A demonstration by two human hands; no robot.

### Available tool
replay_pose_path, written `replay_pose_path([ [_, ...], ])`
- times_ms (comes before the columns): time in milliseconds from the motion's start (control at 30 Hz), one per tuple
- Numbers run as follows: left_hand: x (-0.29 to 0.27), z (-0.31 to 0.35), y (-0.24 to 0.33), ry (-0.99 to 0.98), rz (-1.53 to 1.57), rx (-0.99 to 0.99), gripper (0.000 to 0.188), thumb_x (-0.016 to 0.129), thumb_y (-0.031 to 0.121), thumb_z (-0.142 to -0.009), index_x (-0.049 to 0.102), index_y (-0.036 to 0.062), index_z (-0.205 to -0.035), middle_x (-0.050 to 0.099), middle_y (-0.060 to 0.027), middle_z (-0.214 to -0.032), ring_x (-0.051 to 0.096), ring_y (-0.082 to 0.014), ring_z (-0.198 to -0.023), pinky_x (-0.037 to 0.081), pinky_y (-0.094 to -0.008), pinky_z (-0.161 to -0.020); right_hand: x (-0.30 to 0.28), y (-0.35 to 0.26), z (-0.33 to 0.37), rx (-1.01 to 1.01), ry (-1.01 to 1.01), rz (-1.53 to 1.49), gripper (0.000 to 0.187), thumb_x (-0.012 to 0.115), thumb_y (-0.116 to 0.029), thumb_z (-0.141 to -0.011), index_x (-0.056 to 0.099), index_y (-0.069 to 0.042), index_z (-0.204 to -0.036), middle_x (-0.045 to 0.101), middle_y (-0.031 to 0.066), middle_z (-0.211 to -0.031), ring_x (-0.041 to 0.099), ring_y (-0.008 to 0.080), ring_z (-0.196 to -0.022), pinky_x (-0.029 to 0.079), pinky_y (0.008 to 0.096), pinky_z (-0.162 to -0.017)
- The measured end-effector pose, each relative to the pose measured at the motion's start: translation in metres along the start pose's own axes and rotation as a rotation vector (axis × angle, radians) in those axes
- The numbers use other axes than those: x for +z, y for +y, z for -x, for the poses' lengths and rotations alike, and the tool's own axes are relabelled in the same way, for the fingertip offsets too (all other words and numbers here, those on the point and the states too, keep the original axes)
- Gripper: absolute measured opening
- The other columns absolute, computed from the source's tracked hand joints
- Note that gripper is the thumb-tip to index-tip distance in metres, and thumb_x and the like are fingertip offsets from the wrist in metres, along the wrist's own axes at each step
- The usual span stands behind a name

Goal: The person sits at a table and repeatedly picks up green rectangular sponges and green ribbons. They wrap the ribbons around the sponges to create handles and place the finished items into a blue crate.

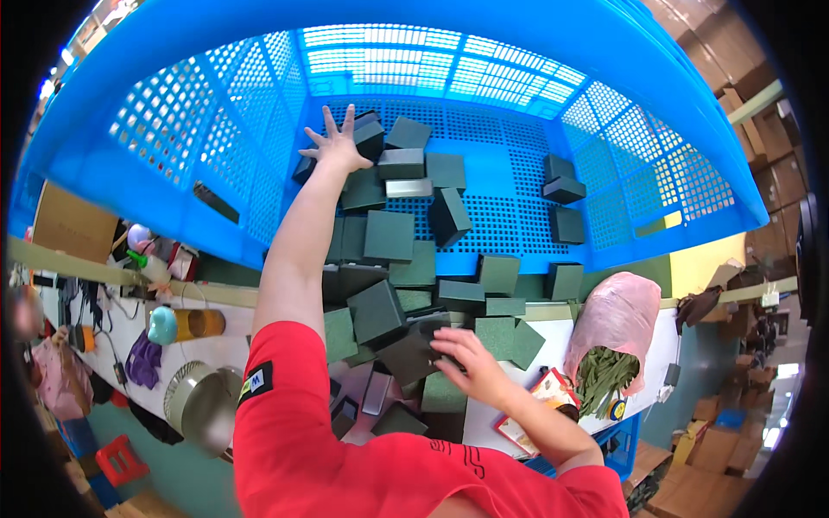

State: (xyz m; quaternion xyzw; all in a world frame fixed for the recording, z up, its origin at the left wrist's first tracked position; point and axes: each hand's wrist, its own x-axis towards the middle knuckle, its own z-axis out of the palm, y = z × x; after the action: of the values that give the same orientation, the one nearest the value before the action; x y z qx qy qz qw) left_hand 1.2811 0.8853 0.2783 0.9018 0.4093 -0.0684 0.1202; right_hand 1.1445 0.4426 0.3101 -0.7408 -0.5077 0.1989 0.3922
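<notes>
A large blue plastic crate [484, 155] with perforated walls faces me, and several small dark green boxes lie scattered inside it. My left hand [338, 150] reaches into its far left part with fingers spread wide, over or against a dark box [370, 138]; exact contact is unclear. Closer to me, more dark green boxes [389, 235] spill in a loose pile from the crate onto the white table. My right hand [471, 367] is over this pile, its fingers extended and touching or just above a dark box [408, 356]. No grip shows there.
At the right of the table stands a pink plastic bag [615, 324] with green strips showing at its mouth, beside a red-and-white packet [553, 393]. To the left are a metal bowl [203, 406], an amber container [203, 323] and purple cloth [143, 358]. Cardboard boxes [725, 440] fill the right side.
</notes>
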Motion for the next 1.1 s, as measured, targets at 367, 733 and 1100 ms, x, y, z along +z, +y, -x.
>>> replay_pose_path([
  [367, 0.035, 0.001, -0.018, 0.211, -0.184, 0.330, 0.055, 0.072, 0.013, -0.079, 0.053, 0.0140, -0.131, 0.050, -0.0182, -0.133, 0.061, -0.0445, -0.114, 0.053, -0.0605, -0.088, 0.016, -0.053, 0.080, 0.328, 0.274, -0.119, 0.027, 0.070, -0.004, -0.090, 0.068, -0.004, -0.117, 0.068, 0.0143, -0.121, 0.066, 0.0317, -0.109, 0.054, 0.0377, -0.094],
  [733, -0.050, 0.225, -0.051, 0.484, 0.183, 0.790, 0.047, 0.077, -0.004, -0.070, 0.059, 0.0002, -0.114, 0.047, -0.0211, -0.140, 0.053, -0.0421, -0.125, 0.048, -0.0453, -0.103, 0.056, -0.078, 0.164, 0.464, 0.328, -0.188, 0.018, 0.066, -0.003, -0.092, 0.069, -0.002, -0.110, 0.069, 0.0158, -0.113, 0.068, 0.0314, -0.103, 0.055, 0.0365, -0.089],
  [1100, 0.047, 0.416, -0.066, 0.288, 0.399, 1.059, 0.048, 0.074, -0.008, -0.065, 0.061, 0.0047, -0.110, 0.047, -0.0176, -0.143, 0.048, -0.0405, -0.131, 0.043, -0.0464, -0.107, 0.173, -0.056, 0.286, 0.952, 0.460, -0.364, 0.059, 0.080, -0.014, -0.083, 0.044, 0.001, -0.127, 0.062, 0.0216, -0.103, 0.068, 0.0281, -0.080, 0.055, 0.0381, -0.074],
])
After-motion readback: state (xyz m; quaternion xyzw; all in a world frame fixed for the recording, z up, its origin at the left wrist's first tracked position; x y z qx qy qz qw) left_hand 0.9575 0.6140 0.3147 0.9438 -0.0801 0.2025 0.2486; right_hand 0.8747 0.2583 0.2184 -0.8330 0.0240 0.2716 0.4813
